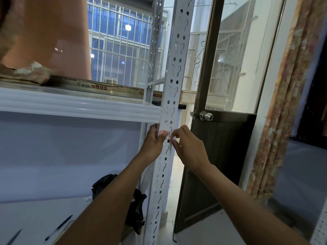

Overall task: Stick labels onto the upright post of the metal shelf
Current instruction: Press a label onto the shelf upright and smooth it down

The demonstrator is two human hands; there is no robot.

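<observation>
Label (161, 133) (red print) on post (174, 75), L grip (153, 141) round post, R grip (188, 147) on label

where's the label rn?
Head view, centre: the label is on the front of the upright post, just below the shelf beam, under the thumb of the left hand; the right hand pinches a white piece just right of it.
</observation>
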